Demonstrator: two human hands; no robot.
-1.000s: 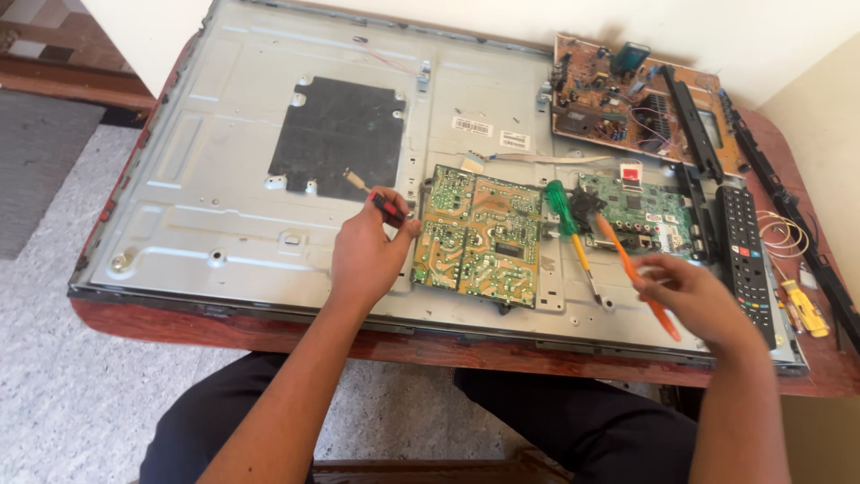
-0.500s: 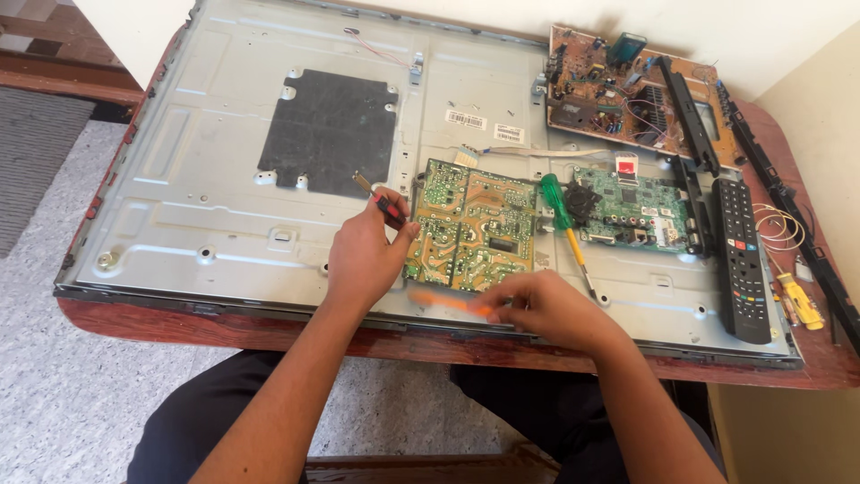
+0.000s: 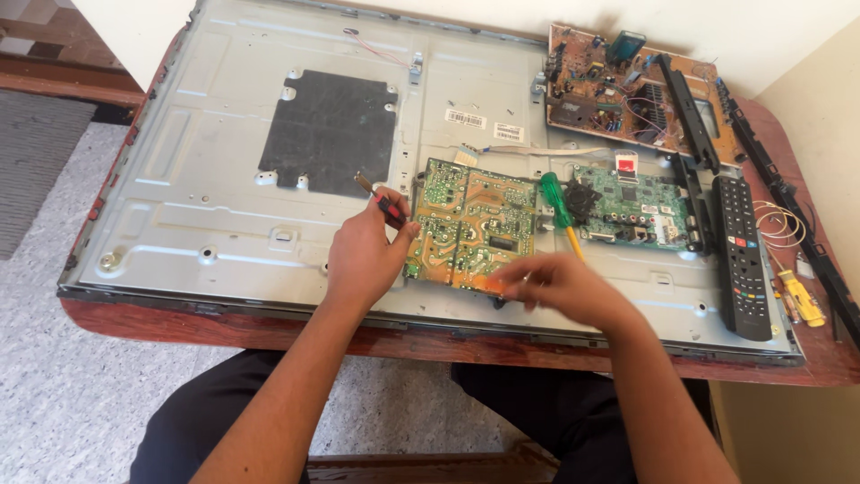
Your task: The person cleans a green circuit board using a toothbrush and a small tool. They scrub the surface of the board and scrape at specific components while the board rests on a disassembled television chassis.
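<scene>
Right hand (image 3: pixel 560 289) brought orange screwdriver (image 3: pixel 491 283) onto yellow-green board (image 3: pixel 470 224).

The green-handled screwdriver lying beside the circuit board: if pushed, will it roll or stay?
The green-handled screwdriver has a rounded handle and lies on the flat metal back panel, so it would probably roll. It looks stiff and likely light. The neighbouring circuit board might stop it.

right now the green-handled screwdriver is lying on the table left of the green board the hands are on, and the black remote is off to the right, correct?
Not quite. In the head view the green-handled screwdriver lies right of the green board, not left. The black remote is off to the right, as you say.
</scene>
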